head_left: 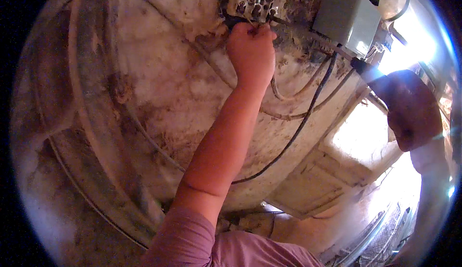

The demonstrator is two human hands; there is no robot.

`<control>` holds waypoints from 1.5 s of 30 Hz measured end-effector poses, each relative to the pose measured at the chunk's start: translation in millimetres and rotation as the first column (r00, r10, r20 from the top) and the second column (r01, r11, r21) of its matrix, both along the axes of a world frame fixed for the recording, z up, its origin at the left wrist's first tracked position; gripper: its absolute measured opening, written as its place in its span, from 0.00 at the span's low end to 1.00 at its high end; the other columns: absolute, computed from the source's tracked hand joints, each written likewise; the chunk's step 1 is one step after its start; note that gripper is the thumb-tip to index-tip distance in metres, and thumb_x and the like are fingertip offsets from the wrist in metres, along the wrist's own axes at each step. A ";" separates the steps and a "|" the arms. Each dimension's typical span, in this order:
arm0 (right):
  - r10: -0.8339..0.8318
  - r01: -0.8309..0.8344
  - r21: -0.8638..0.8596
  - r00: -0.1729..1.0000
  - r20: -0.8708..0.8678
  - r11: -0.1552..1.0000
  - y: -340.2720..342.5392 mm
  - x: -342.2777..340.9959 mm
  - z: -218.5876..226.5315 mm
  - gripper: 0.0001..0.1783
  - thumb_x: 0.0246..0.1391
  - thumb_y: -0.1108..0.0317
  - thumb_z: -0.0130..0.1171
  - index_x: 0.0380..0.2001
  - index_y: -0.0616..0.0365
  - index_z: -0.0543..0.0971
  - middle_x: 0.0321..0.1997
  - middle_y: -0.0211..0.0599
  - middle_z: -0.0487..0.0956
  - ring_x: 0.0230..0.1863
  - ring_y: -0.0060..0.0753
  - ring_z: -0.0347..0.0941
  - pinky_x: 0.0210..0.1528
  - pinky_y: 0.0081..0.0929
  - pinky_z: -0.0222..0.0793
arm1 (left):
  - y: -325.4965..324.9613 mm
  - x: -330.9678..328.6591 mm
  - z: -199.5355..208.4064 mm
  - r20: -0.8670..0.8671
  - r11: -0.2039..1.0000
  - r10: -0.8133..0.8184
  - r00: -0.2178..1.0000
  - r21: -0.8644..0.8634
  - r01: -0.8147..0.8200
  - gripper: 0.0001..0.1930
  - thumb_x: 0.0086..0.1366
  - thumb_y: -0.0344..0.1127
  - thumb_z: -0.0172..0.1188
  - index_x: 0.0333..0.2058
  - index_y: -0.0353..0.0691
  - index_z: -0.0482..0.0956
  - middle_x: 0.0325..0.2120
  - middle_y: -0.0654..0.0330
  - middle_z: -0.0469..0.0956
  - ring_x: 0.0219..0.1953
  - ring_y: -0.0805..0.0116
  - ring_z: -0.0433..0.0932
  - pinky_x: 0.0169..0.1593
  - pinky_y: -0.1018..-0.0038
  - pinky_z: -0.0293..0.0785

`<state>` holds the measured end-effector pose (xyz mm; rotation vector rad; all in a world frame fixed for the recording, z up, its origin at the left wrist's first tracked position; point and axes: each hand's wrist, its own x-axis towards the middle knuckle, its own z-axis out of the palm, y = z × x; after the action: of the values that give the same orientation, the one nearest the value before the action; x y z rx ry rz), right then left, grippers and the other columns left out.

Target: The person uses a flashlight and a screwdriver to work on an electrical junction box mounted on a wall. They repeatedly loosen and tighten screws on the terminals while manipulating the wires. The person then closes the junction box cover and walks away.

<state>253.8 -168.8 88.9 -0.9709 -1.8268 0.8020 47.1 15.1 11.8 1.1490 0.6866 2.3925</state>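
My left hand (251, 43) is raised against the wall, its fingers curled in a pinch at the lower edge of a grimy metal terminal block (260, 0). Whatever sits between those fingertips is hidden. At the right, in shadow against strong glare, my right hand (415, 110) appears closed. A narrow thing with a dark tip (357, 64) juts from it toward the underside of a grey box (344, 17); glare hides what kind of thing it is. Dark and pale wires hang below the block and the box.
A black cable (308, 115) loops down from the grey box past my left forearm. More cables and a pipe (77, 74) run along the stained wall (159, 84) at left. A panelled board (308, 190) stands lower right, beside bright openings and metal mesh (385, 238).
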 end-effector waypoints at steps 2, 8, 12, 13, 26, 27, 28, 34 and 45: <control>0.033 -0.038 0.087 0.998 0.052 0.995 17.9 -18.0 -14.5 0.15 0.46 0.75 0.58 0.38 0.55 0.69 0.42 0.35 0.74 0.51 0.30 0.67 0.45 0.23 0.67 | 2.7 -23.6 -12.8 0.026 0.998 0.057 0.998 -0.041 -0.056 0.05 0.53 0.28 0.56 0.27 0.30 0.74 0.18 0.55 0.78 0.21 0.70 0.76 0.27 0.75 0.69; -0.252 0.164 0.330 0.935 0.248 0.930 6.0 -21.8 -17.7 0.25 0.41 0.84 0.56 0.45 0.56 0.67 0.47 0.37 0.73 0.55 0.32 0.67 0.51 0.24 0.64 | -3.0 -15.7 -8.7 -0.049 0.991 0.128 0.991 -0.020 -0.129 0.05 0.54 0.28 0.55 0.27 0.30 0.74 0.18 0.56 0.78 0.21 0.70 0.75 0.26 0.75 0.69; -0.703 -0.033 0.828 0.510 0.496 0.560 -4.7 -26.7 -26.4 0.22 0.48 0.81 0.50 0.48 0.56 0.67 0.45 0.35 0.73 0.45 0.29 0.69 0.43 0.24 0.67 | 5.2 -8.1 -9.3 -0.002 0.997 0.075 0.997 0.016 -0.075 0.06 0.56 0.31 0.57 0.26 0.34 0.77 0.20 0.61 0.79 0.21 0.74 0.73 0.25 0.76 0.65; -0.808 -0.139 0.895 0.389 0.442 0.423 -4.5 -29.5 -30.8 0.20 0.51 0.80 0.48 0.49 0.56 0.67 0.44 0.33 0.74 0.41 0.28 0.70 0.38 0.24 0.68 | 3.5 -9.5 -9.7 -0.018 0.996 0.095 0.995 0.006 -0.095 0.05 0.56 0.31 0.57 0.26 0.35 0.77 0.20 0.61 0.79 0.20 0.74 0.72 0.25 0.76 0.65; 0.069 -0.064 -0.160 0.997 0.029 0.985 13.4 5.0 13.1 0.16 0.51 0.70 0.52 0.45 0.56 0.68 0.39 0.40 0.76 0.32 0.26 0.74 0.28 0.19 0.70 | -1.2 -16.0 -8.5 0.023 1.000 0.006 1.000 -0.031 -0.006 0.05 0.54 0.28 0.55 0.28 0.30 0.73 0.19 0.54 0.78 0.21 0.69 0.76 0.27 0.74 0.70; 0.034 -0.025 -0.119 0.997 0.074 0.993 8.1 -0.9 13.7 0.18 0.49 0.71 0.54 0.45 0.57 0.67 0.42 0.40 0.75 0.35 0.26 0.74 0.30 0.17 0.70 | -2.1 -12.3 -6.4 0.011 1.000 0.016 1.000 -0.023 -0.016 0.05 0.54 0.27 0.56 0.28 0.30 0.73 0.19 0.54 0.78 0.21 0.70 0.76 0.27 0.75 0.70; -0.059 0.054 0.041 0.989 0.133 0.998 2.2 -12.3 2.7 0.21 0.46 0.73 0.56 0.46 0.56 0.67 0.47 0.39 0.74 0.38 0.25 0.73 0.29 0.14 0.68 | -2.9 -8.2 -4.0 -0.002 1.000 0.024 1.000 -0.015 -0.024 0.05 0.54 0.27 0.56 0.28 0.30 0.73 0.19 0.54 0.78 0.21 0.70 0.76 0.27 0.75 0.70; -0.255 0.120 0.445 0.932 0.258 0.887 13.4 -11.9 -12.0 0.26 0.43 0.77 0.59 0.48 0.58 0.67 0.47 0.38 0.73 0.53 0.35 0.68 0.55 0.33 0.63 | 2.8 -12.1 -9.0 0.018 0.999 0.033 0.999 0.040 -0.033 0.04 0.53 0.25 0.56 0.27 0.30 0.73 0.19 0.56 0.78 0.21 0.71 0.75 0.28 0.76 0.70; -0.619 0.042 0.706 0.519 0.590 0.707 6.6 -33.5 -19.8 0.19 0.51 0.75 0.52 0.49 0.58 0.69 0.35 0.42 0.73 0.39 0.36 0.72 0.35 0.27 0.70 | -4.3 -29.8 -15.3 -0.002 0.993 0.114 0.994 -0.020 -0.114 0.05 0.55 0.28 0.57 0.27 0.30 0.73 0.18 0.55 0.77 0.21 0.67 0.76 0.28 0.73 0.70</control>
<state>220.3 -162.2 69.2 -1.2916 -2.2619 -0.6680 17.4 10.8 -3.5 1.1314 0.7943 2.4731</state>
